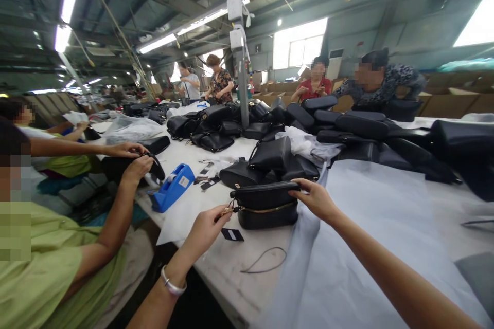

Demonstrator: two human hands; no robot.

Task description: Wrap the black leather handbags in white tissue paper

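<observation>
A small black handbag [268, 216] with a gold zipper stands on the white table in front of me. My right hand [312, 198] grips its upper right corner, thumb in front and fingers over the top. At its left end, my left hand [210, 223] pinches a small gold metal piece [227, 211] by the strap end; its exact kind is hard to make out. Below my left fingers a black tag [232, 235] with a white label lies at the bag's side. A thin black cord loop [266, 261] rests on the table nearer to me.
Black bags are heaped behind [270, 154] and to the right. Left of them stands a blue tape dispenser [173, 187]. White sheeting [370, 247] covers the right side. A co-worker in green [50, 257] handles a black bag close by on the left; a metal post [244, 72] rises beyond.
</observation>
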